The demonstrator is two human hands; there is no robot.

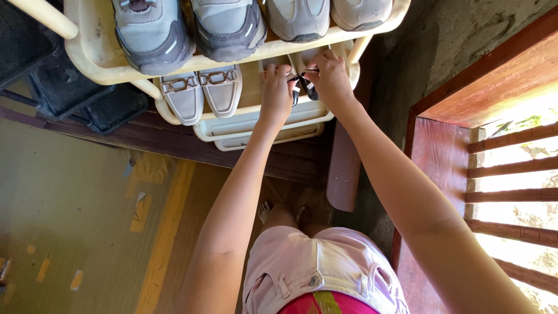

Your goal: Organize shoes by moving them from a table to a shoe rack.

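While you lean over the cream shoe rack [104,58], your left hand [275,93] and right hand [331,78] both pinch the strappy shoe [303,81] on the middle shelf, right of the buckle loafers [200,93]. It looks like placing; next needs gentle straightening.

Hidden and cut-off parts at the shoe rack

The left hand [275,93] and right hand [330,78] covered most of the strapped sandals [303,83], so their shape and whether there were one or two could not be told, nor how firmly the fingers gripped the black straps. The top edge cut off the heels of the grey sneakers [189,29] and the light shoes [328,16] on the upper shelf. The upper shelf hid the backs of the buckled loafers [201,93]. The lowest tiers of the cream rack [256,125] lay mostly under the shelves above. Dark mats [70,87] ran off the left edge. Glare washed out the view beyond the wooden bars [514,168].
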